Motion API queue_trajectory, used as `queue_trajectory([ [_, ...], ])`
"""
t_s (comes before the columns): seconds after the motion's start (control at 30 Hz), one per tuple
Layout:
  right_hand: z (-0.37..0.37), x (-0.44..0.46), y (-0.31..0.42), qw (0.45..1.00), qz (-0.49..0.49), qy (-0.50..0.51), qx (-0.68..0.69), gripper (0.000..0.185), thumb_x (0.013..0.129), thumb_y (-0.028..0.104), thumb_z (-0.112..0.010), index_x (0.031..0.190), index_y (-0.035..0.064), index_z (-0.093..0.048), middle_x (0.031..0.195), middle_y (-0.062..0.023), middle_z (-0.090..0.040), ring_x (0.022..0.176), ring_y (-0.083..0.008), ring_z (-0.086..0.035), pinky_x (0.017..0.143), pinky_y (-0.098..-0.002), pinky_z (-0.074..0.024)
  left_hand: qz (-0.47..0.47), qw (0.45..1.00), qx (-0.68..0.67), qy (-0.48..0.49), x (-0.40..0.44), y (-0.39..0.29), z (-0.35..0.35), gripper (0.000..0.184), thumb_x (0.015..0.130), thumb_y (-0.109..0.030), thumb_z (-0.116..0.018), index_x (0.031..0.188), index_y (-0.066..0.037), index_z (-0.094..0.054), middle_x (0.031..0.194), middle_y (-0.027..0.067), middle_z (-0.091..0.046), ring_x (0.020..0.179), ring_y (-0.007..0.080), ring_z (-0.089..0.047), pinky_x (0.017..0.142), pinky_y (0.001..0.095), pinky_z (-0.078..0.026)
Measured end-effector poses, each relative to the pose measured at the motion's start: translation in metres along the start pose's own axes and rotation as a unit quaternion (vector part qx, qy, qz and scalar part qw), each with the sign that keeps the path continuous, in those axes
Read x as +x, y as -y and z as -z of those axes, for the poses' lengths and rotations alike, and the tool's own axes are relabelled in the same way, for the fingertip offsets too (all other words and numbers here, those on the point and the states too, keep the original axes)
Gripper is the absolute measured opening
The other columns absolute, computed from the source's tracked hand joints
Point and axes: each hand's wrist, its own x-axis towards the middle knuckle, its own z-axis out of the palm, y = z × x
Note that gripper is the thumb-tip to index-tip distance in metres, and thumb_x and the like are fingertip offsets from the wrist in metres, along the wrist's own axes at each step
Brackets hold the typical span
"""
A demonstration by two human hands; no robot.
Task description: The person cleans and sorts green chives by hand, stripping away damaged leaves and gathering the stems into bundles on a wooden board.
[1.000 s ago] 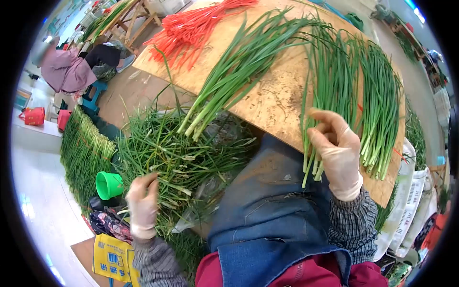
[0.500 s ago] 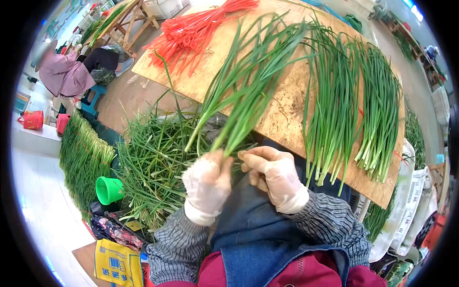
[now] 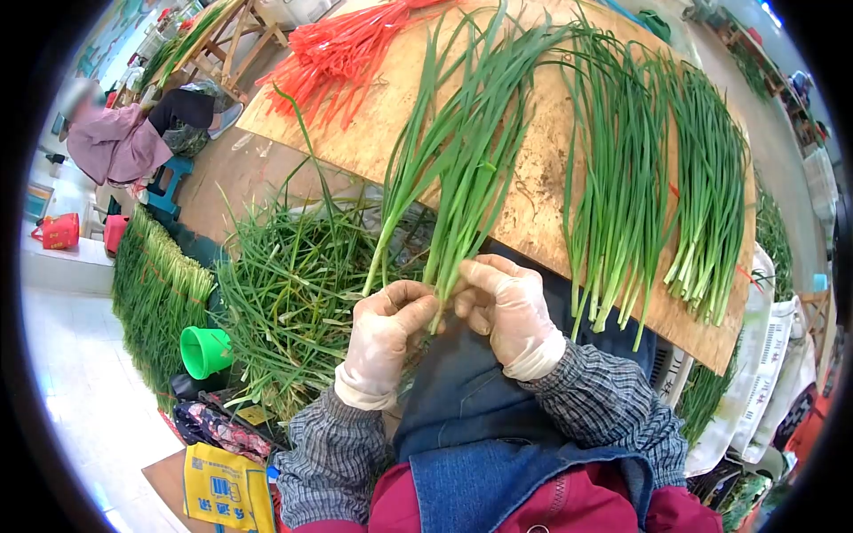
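Note:
Both hands wear pale, thin gloves. My left hand (image 3: 384, 338) is closed, thumb and fingers pinching the lower stem ends of a loose bunch of green stalks (image 3: 475, 178). Close beside it, my right hand (image 3: 511, 311) is closed at the same stem ends, fingertips against the pale stalks. The bunch's leaves spread up over the wooden board (image 3: 542, 209). To the right on the board lie a second bunch (image 3: 617, 178) and a third bunch (image 3: 708, 186), their white ends toward me. Behind my left hand is a heap of loose green leaves (image 3: 289, 302).
Red strips (image 3: 342, 58) lie at the board's far left. A green bucket (image 3: 204, 352), a yellow bag (image 3: 227, 489) and a long row of stalks (image 3: 160, 293) are on the left. A seated person (image 3: 120, 142) is at the upper left. White crates (image 3: 755, 391) stand right.
Both hands have come together at the stem ends of the left bunch. My right hand has moved away from the middle bunch. More stalks now lie in that middle bunch.

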Motion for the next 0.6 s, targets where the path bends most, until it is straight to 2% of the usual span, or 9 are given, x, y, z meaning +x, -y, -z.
queue_trajectory([
  [0.13, 0.000, 0.001, 0.006, 1.000, 0.000, 0.004, -0.029, 0.009, 0.082, 0.006, -0.057, 0.086, -0.0017, -0.058, 0.069, -0.0059, -0.059, 0.049, -0.0083, -0.051, 0.036, -0.0177, -0.0317, -0.085, 0.992, 0.093, -0.012, -0.003, 0.002, -0.008, 0.013, 0.078, -0.009, -0.061, 0.086, 0.001, -0.060, 0.065, 0.0014, -0.057, 0.052, 0.0053, -0.047, 0.047, 0.0175, -0.032],
  [0.23, 0.011, 0.004, 0.004, 0.999, -0.020, 0.038, -0.020, 0.016, 0.079, 0.008, -0.058, 0.091, -0.0022, -0.056, 0.070, -0.0045, -0.056, 0.053, -0.0086, -0.050, 0.040, -0.0171, -0.0298, -0.050, 0.998, 0.041, 0.003, -0.001, 0.004, -0.001, 0.013, 0.077, -0.009, -0.062, 0.086, 0.000, -0.060, 0.068, 0.0007, -0.058, 0.053, 0.0047, -0.046, 0.048, 0.0170, -0.032],
  [0.27, 0.010, 0.004, 0.004, 0.999, -0.020, 0.029, -0.010, 0.013, 0.080, 0.007, -0.057, 0.088, -0.0018, -0.057, 0.069, -0.0046, -0.056, 0.052, -0.0086, -0.051, 0.039, -0.0174, -0.0297, -0.038, 0.999, 0.028, 0.007, 0.000, 0.005, 0.003, 0.013, 0.076, -0.009, -0.062, 0.086, 0.000, -0.060, 0.068, 0.0008, -0.058, 0.054, 0.0044, -0.046, 0.048, 0.0167, -0.032],
  [0.3, 0.009, 0.004, 0.003, 1.000, -0.020, 0.020, -0.001, 0.009, 0.080, 0.006, -0.057, 0.085, -0.0013, -0.057, 0.068, -0.0048, -0.057, 0.051, -0.0085, -0.051, 0.038, -0.0178, -0.0297, -0.028, 0.999, 0.046, 0.006, -0.001, -0.001, 0.003, 0.010, 0.080, -0.006, -0.062, 0.086, 0.001, -0.060, 0.067, -0.0001, -0.057, 0.056, 0.0042, -0.048, 0.050, 0.0184, -0.037],
  [0.4, 0.007, 0.003, 0.001, 1.000, -0.002, -0.004, -0.012, 0.007, 0.081, 0.006, -0.056, 0.082, -0.0009, -0.058, 0.065, -0.0050, -0.056, 0.049, -0.0083, -0.051, 0.037, -0.0179, -0.0293, -0.154, 0.978, 0.132, -0.051, 0.001, 0.006, -0.006, 0.013, 0.079, -0.009, -0.063, 0.086, 0.002, -0.060, 0.068, 0.0012, -0.058, 0.058, 0.0049, -0.050, 0.051, 0.0195, -0.040],
  [0.43, 0.006, 0.002, 0.000, 1.000, 0.007, -0.011, -0.023, 0.007, 0.081, 0.006, -0.056, 0.082, -0.0008, -0.058, 0.064, -0.0050, -0.056, 0.049, -0.0081, -0.051, 0.038, -0.0178, -0.0291, -0.182, 0.961, 0.198, -0.063, 0.003, 0.009, -0.009, 0.011, 0.079, -0.002, -0.062, 0.088, 0.003, -0.060, 0.069, 0.0027, -0.060, 0.061, 0.0069, -0.053, 0.057, 0.0203, -0.043],
  [0.53, 0.008, 0.003, -0.001, 0.999, 0.023, -0.026, -0.026, 0.007, 0.081, 0.006, -0.056, 0.082, -0.0008, -0.058, 0.062, -0.0045, -0.056, 0.048, -0.0077, -0.050, 0.038, -0.0173, -0.0297, -0.169, 0.947, 0.272, -0.005, 0.005, 0.000, -0.011, 0.011, 0.079, -0.002, -0.063, 0.088, 0.003, -0.060, 0.069, 0.0023, -0.060, 0.060, 0.0065, -0.052, 0.055, 0.0204, -0.043],
  [0.6, 0.009, 0.001, 0.003, 0.999, 0.025, -0.014, -0.021, 0.007, 0.081, 0.006, -0.056, 0.082, -0.0008, -0.058, 0.062, -0.0042, -0.056, 0.047, -0.0074, -0.049, 0.038, -0.0172, -0.0297, -0.187, 0.954, 0.234, -0.013, 0.005, 0.000, -0.015, 0.011, 0.079, -0.005, -0.064, 0.086, 0.002, -0.060, 0.066, 0.0033, -0.059, 0.056, 0.0064, -0.052, 0.051, 0.0206, -0.041],
])
